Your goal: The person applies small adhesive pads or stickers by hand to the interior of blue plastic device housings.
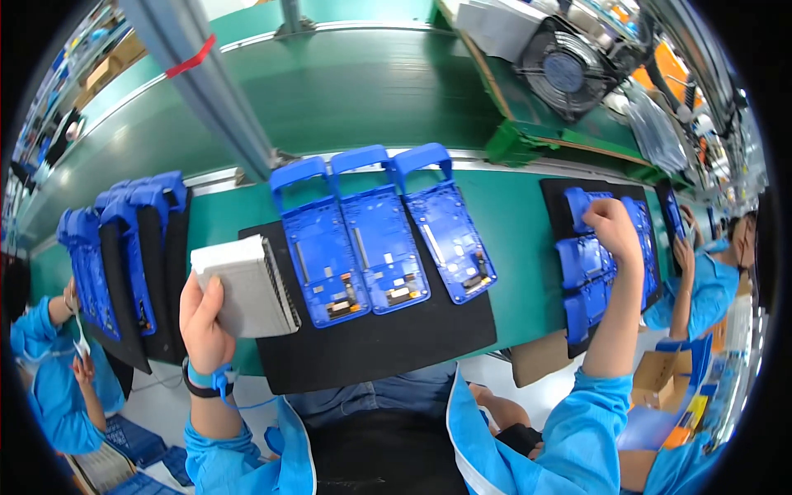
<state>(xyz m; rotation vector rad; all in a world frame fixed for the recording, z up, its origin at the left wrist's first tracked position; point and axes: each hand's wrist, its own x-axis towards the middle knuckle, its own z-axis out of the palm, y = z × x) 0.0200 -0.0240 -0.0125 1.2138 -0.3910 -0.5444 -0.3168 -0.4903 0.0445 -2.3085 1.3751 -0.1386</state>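
Observation:
My left hand (pixel 206 318) is closed around a stack of thin, flat, grey-white rectangular pieces (pixel 247 289) with dark edges along one side. It holds them up beside the black mat (pixel 371 355). Lying side by side in front of me are three blue plastic housings with loop handles: a left one (pixel 320 256), a middle one (pixel 383 239) and a right one (pixel 441 227). Small electronic parts show inside them. Off to the right, my right hand (pixel 615 227) reaches over more blue housings (pixel 586 256), fingers curled together at one handle; what they hold, if anything, is hidden.
More blue housings (pixel 91 264) with black strips between them stand on the left. A metal post (pixel 198 82) rises at the far left of the bench, before a green conveyor belt (pixel 355 91). At the upper right sits a black fan (pixel 565 73). Co-workers sit on both sides.

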